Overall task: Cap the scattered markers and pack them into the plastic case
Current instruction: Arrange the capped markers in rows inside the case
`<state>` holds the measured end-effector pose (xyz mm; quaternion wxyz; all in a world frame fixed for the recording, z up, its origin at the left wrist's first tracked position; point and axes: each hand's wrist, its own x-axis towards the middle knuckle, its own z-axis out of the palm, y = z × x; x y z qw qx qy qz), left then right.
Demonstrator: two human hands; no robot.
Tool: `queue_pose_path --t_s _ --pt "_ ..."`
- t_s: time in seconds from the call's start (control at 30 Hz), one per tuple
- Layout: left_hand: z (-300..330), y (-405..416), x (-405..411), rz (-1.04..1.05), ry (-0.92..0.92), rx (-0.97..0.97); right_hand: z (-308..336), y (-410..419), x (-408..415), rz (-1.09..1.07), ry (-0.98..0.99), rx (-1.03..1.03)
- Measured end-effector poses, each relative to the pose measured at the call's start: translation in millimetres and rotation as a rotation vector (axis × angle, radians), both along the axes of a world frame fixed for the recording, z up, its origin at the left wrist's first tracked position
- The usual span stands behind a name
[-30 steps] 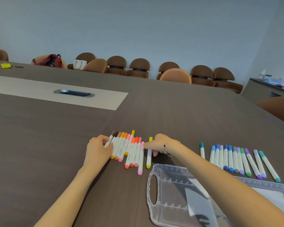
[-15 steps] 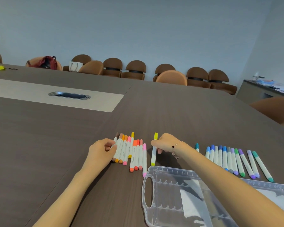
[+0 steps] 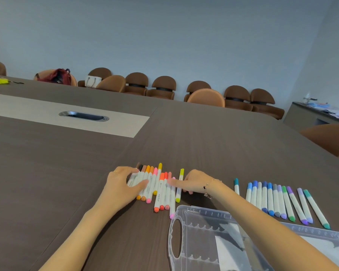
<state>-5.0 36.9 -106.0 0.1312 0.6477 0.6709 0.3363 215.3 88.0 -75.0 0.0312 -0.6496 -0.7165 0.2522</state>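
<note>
A row of capped warm-coloured markers (image 3: pixel 158 189), brown through orange, red and pink, lies on the dark table (image 3: pixel 47 182). My left hand (image 3: pixel 121 184) rests flat on the row's left end, fingers spread over the white barrels. My right hand (image 3: pixel 192 182) lies on the row's right side, its fingers reaching across the pink marker and over a yellow marker (image 3: pixel 180 184). A second row of blue, grey, purple and green markers (image 3: pixel 278 202) lies to the right, with a teal marker (image 3: pixel 236 185) slightly apart. The clear plastic case (image 3: pixel 186 231) sits open under my right forearm.
A metal cable slot (image 3: pixel 84 116) is set in the table's pale centre strip. Brown chairs (image 3: pixel 164 88) line the far wall, one carrying a red bag (image 3: pixel 55 76). A yellow item (image 3: pixel 2 80) lies at the far left, and a sideboard (image 3: pixel 317 116) stands at right.
My left hand has spread further over the left markers. My right hand has slid left from the yellow marker onto the pink one. The view has shifted slightly.
</note>
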Motion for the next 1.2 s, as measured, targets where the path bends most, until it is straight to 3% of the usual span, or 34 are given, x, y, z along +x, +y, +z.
queue_pose_path --t_s 0.2,0.53,0.77,0.9,1.0,1.1,1.2 --pt "2.8 -12.6 8.2 -0.351 0.239 -0.321 -7.1 0.7 -9.9 0.067 -0.089 0.023" --pt "-8.7 -8.2 21.3 -0.321 0.320 -0.110 -12.0 7.2 -0.4 0.020 0.012 0.125" --pt "-4.6 -9.1 34.0 -0.301 0.396 -0.137 -10.8 7.4 7.7 0.076 -0.016 0.102" --pt "-5.0 -10.3 36.7 -0.310 0.298 -0.127 -10.5 11.1 10.8 0.055 0.062 0.125" --pt "-5.2 -8.7 31.3 -0.302 0.126 -0.037 -4.8 10.1 11.2 0.060 0.072 0.101" --pt "2.1 -7.9 23.4 -0.169 -0.038 0.137 -1.4 9.6 9.2 0.061 -0.010 0.103" --pt "6.9 -6.7 14.3 -0.046 -0.169 0.175 2.2 8.1 1.0 0.084 -0.156 0.135"
